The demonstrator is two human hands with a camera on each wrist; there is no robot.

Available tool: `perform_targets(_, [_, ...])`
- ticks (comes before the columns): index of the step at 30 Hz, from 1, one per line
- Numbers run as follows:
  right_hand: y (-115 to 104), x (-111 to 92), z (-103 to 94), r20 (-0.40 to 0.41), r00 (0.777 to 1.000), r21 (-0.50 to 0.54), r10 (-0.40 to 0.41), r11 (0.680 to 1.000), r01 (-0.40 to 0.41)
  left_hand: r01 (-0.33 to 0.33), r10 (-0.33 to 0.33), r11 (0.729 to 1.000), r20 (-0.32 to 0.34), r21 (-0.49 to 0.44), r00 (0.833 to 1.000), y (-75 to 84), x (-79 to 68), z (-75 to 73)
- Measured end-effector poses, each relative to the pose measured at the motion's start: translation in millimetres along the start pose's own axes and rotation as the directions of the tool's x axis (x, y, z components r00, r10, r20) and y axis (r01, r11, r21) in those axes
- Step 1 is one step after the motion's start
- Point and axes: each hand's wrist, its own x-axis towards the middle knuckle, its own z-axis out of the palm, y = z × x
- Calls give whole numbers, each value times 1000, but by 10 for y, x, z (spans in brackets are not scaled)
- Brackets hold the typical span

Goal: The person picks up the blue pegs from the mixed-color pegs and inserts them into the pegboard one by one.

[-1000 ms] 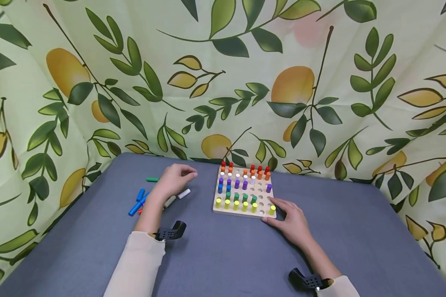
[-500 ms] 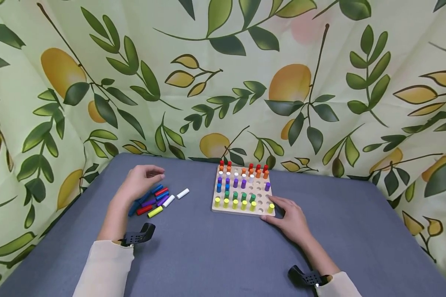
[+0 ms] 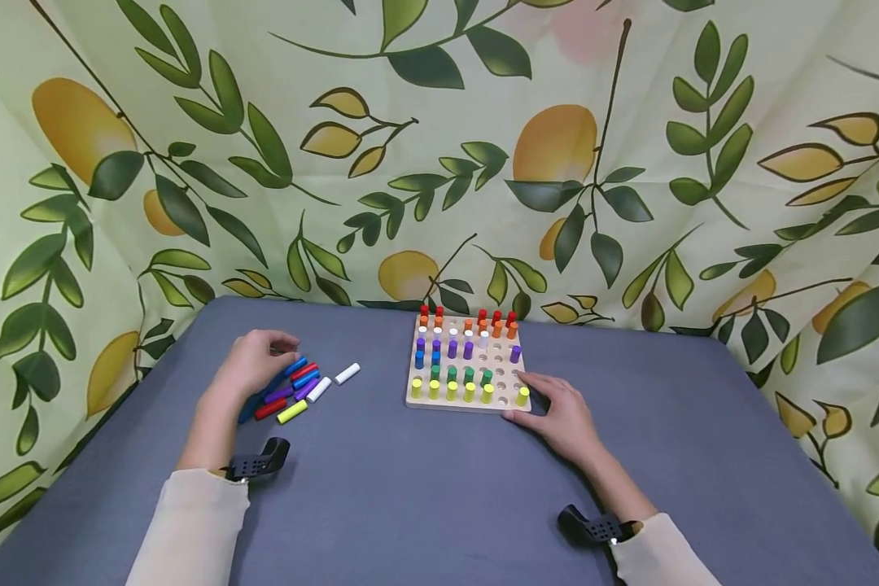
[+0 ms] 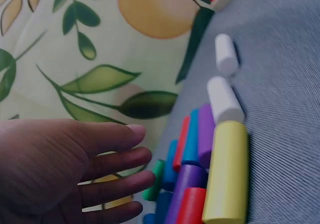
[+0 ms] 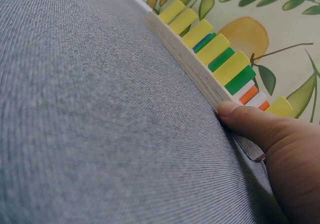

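My left hand point(image 3: 245, 370) hovers over the far left side of a pile of loose coloured pegs, its fingers loosely bent and holding nothing. In the left wrist view, its fingertips come close to a green peg point(image 4: 154, 181); whether they touch is unclear. A yellow peg point(image 4: 227, 174), a red peg point(image 3: 270, 408), a purple peg point(image 4: 205, 134) and several blue ones lie beside it. My right hand point(image 3: 562, 415) grips the near right corner of a wooden pegboard point(image 3: 443, 406), thumb on the front edge point(image 5: 192, 66), fingers along the right side. Coloured pegs stand upright there in rows.
Two white pegs lie right of the pile, the farther white peg point(image 3: 347, 373) nearest the board. Several holes toward the board's right side show no peg. A grey cloth point(image 3: 381, 488) covers the table, and a leaf-patterned curtain point(image 3: 439, 146) hangs behind it.
My left hand has moved left from above the white pegs to the pile's far left side and lowered slightly. The right hand keeps its grip on the pegboard. The head view has shifted a little.
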Motion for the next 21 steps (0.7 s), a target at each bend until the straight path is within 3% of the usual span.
perform_targets(9, [-44,8,-9,0,1000,4,11,1000,-11,-11,10,999,20,30,1000,-76,42,81])
perform_targets(21, [-42,-4,-7,-1,1000,11,1,1000,-1,34,-34,997,2,71,999,-52,55,181])
